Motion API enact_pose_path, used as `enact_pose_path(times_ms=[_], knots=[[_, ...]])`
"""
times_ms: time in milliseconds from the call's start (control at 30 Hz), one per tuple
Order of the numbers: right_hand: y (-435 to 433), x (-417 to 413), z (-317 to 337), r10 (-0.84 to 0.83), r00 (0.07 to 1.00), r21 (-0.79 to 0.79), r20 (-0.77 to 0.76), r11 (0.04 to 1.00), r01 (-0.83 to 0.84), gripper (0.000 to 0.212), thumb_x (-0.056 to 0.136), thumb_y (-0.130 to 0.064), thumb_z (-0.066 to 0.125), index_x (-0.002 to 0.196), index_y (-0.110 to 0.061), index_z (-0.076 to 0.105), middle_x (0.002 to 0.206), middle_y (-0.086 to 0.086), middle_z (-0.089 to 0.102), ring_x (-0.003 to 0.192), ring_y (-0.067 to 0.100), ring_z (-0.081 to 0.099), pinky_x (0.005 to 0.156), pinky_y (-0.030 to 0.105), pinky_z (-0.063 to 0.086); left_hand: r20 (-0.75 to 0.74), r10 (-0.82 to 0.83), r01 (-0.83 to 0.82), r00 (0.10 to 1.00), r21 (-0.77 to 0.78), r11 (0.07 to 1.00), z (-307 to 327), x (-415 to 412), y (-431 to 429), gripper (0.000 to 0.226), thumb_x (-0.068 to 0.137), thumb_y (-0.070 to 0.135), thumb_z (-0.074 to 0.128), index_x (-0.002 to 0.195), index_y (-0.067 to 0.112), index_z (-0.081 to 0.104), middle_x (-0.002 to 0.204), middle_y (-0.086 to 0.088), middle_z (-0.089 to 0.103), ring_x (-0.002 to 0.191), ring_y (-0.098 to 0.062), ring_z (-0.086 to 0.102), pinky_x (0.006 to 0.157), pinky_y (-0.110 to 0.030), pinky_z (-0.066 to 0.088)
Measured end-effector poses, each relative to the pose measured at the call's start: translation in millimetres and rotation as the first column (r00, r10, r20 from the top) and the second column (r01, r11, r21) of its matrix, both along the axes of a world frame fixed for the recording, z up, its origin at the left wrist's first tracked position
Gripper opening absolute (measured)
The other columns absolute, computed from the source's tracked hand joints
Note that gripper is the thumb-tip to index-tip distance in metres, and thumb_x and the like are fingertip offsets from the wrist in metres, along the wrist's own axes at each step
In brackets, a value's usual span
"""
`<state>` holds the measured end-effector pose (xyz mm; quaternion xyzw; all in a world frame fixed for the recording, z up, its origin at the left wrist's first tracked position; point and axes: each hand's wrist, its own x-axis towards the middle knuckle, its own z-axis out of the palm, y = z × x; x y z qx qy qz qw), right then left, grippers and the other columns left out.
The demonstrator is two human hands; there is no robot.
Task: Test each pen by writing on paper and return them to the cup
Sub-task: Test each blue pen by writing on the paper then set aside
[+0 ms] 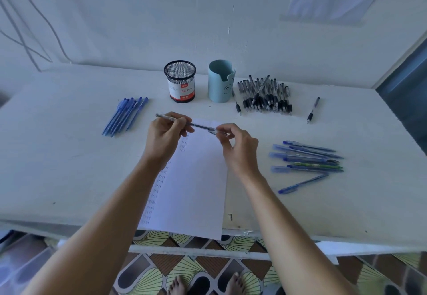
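Note:
My left hand grips the barrel of a blue pen held level over the top of a white sheet of paper. At the pen's right end, my right hand pinches its cap or tip. A column of small written words runs down the paper's left side. Behind the paper stand a black mesh cup with a red and white label and a light blue cup.
Several blue pens lie in a row at the left. A pile of black pens sits right of the blue cup, with one black pen apart. More blue pens are scattered at the right. The paper overhangs the table's front edge.

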<state>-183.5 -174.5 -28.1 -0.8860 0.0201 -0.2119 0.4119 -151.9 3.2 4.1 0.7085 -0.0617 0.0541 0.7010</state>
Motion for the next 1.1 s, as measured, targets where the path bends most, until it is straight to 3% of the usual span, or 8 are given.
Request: enact_pose_path(times_ms=[333, 400, 500, 633, 733, 867, 967, 1100], knots=[[28, 7, 13, 0.124, 0.992, 0.087, 0.011, 0.988, -0.125, 0.010, 0.089, -0.005, 0.070, 0.097, -0.009, 0.075, 0.093, 0.000, 0.074, 0.086, 0.007, 0.060, 0.077, 0.009, 0.041, -0.006, -0.114, 0.114, 0.993, 0.090, 0.989, -8, 3, 30, 0.020, 0.103, 0.014, 0.054, 0.098, 0.009, 0.072, 0.078, -0.001, 0.070, 0.071, -0.014, 0.057, 0.068, -0.028, 0.047], [38, 12, 15, 0.141, 0.990, 0.109, -0.008, 0.984, -0.139, 0.012, 0.089, -0.009, 0.071, 0.100, -0.011, 0.074, 0.095, -0.002, 0.074, 0.088, 0.005, 0.060, 0.081, 0.017, 0.047, -0.032, -0.137, 0.137, 0.990, -0.017, 0.990, -9, 6, 39, 0.020, 0.104, 0.013, 0.051, 0.100, 0.007, 0.069, 0.077, -0.003, 0.067, 0.070, -0.015, 0.054, 0.067, -0.028, 0.045], [53, 20, 16, 0.169, 0.982, 0.093, -0.082, 0.982, -0.162, 0.042, 0.092, -0.016, 0.067, 0.132, -0.017, 0.057, 0.124, -0.006, 0.067, 0.109, 0.011, 0.059, 0.100, 0.034, 0.044, -0.065, -0.125, 0.106, 0.990, -0.242, 0.964, -10, 10, 55, 0.021, 0.106, 0.013, 0.044, 0.104, 0.007, 0.064, 0.077, -0.001, 0.061, 0.070, -0.013, 0.052, 0.066, -0.023, 0.043], [58, 29, 10, 0.149, 0.952, -0.116, -0.268, 0.976, -0.186, 0.068, 0.092, -0.020, 0.061, 0.153, -0.020, 0.032, 0.153, -0.001, 0.043, 0.139, 0.023, 0.039, 0.114, 0.040, 0.029, -0.117, 0.079, -0.115, 0.990, -0.339, 0.934, -9, 24, 87, 0.024, 0.102, 0.021, 0.047, 0.096, 0.015, 0.070, 0.084, 0.001, 0.065, 0.071, -0.011, 0.058, 0.063, -0.021, 0.041], [57, 26, -2, 0.125, 0.930, -0.248, -0.347, 0.944, -0.219, 0.065, 0.094, -0.027, 0.057, 0.154, -0.020, 0.031, 0.157, -0.001, 0.037, 0.147, 0.024, 0.026, 0.120, 0.041, 0.018, -0.079, 0.377, -0.380, 0.923, -0.034, 0.924, -17, 41, 120, 0.027, 0.101, 0.019, 0.043, 0.103, 0.018, 0.071, 0.086, 0.002, 0.067, 0.067, -0.008, 0.060, 0.067, -0.029, 0.046], [56, 23, -13, 0.080, 0.905, -0.399, -0.418, 0.879, -0.262, 0.059, 0.101, -0.037, 0.044, 0.154, -0.017, 0.029, 0.165, 0.003, 0.021, 0.152, 0.023, 0.012, 0.122, 0.039, 0.006, 0.010, 0.607, -0.526, 0.795, 0.511, 0.680, -20, 49, 146, 0.039, 0.100, 0.020, 0.047, 0.138, 0.015, 0.054, 0.109, -0.002, 0.069, 0.104, -0.023, 0.058, 0.099, -0.037, 0.041], [58, 24, -14, 0.068, 0.910, -0.405, -0.410, 0.880, -0.248, 0.058, 0.101, -0.046, 0.040, 0.154, -0.021, 0.033, 0.165, 0.000, 0.021, 0.152, 0.020, 0.011, 0.122, 0.040, 0.005, 0.053, 0.594, -0.489, 0.803, 0.629, 0.604, -28, 55, 154, 0.035, 0.100, 0.015, 0.050, 0.131, 0.005, 0.061, 0.120, -0.017, 0.069, 0.116, -0.038, 0.056, 0.100, -0.038, 0.039], [59, 21, -12, 0.071, 0.906, -0.386, -0.417, 0.889, -0.247, 0.072, 0.091, -0.056, 0.022, 0.152, -0.022, 0.036, 0.164, -0.001, 0.023, 0.152, 0.019, 0.012, 0.122, 0.039, 0.005, 0.029, 0.527, -0.393, 0.849, 0.701, 0.595, -42, 62, 158, 0.031, 0.096, 0.012, 0.052, 0.121, 0.007, 0.069, 0.118, -0.020, 0.066, 0.114, -0.039, 0.054, 0.098, -0.038, 0.038]])
